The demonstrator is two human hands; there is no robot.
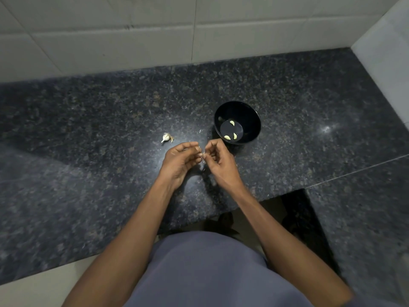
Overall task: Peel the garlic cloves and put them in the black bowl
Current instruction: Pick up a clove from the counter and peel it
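Both hands were held together above the tabletop (pixel 88 129), just short of the black bowl (pixel 252 111). Left hand (pixel 180 159) and right hand (pixel 218 161) had fingers curled, pinching one garlic clove (pixel 202 155) between their fingertips. Three peeled cloves (pixel 232 122) lay inside the black bowl. Left of the bowl lay a partial garlic bulb (pixel 166 137).
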